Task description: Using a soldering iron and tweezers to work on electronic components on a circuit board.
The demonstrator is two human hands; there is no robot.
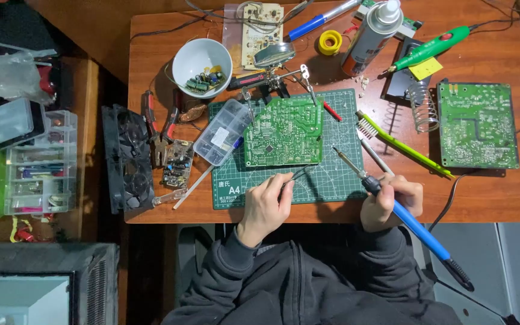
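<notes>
A green circuit board is held tilted by a clip stand over a green cutting mat. My left hand rests at the mat's front edge, pinching dark tweezers whose tips point toward the board's lower edge. My right hand grips a blue-handled soldering iron. Its metal tip hovers over the mat just right of the board, apart from it.
A second green board lies at the right beside a coil iron stand. A white bowl of parts, spray can, solder roll, clear parts box, pliers, a green brush and a black fan crowd the desk.
</notes>
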